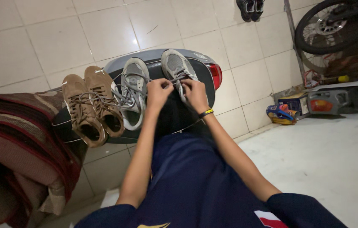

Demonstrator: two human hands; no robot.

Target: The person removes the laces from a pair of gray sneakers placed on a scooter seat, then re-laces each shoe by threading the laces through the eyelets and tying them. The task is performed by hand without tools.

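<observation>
**Both hands at the laces of a grey shoe**

The left hand point(157, 93) and right hand point(196, 93) meet over a grey shoe point(178, 66) that lies sole-down on a scooter seat point(168, 114). The fingers of both hands are curled in and pinched shut on the grey laces point(178, 78) — left fingers on one strand, right fingers on the other, the two hands almost touching. A dark band with a yellow stripe sits on the right wrist.

Just left of that shoe lies its mate point(134, 90), laces loose and spilling sideways. Beside it, further left, a brown pair point(90, 105) rests side by side at the seat's edge, laces slack and openings facing the camera. The scooter's red tail light point(216, 75) shows at the right end of the seat.

A striped blanket point(14, 143) hangs at the far left. On the tiled floor beyond, a dark pair of shoes point(250, 8) stands at the top — well apart from the hands. At right are a wheel point(335, 25), a grey jug point(335, 100) and a small box point(293, 103).
</observation>
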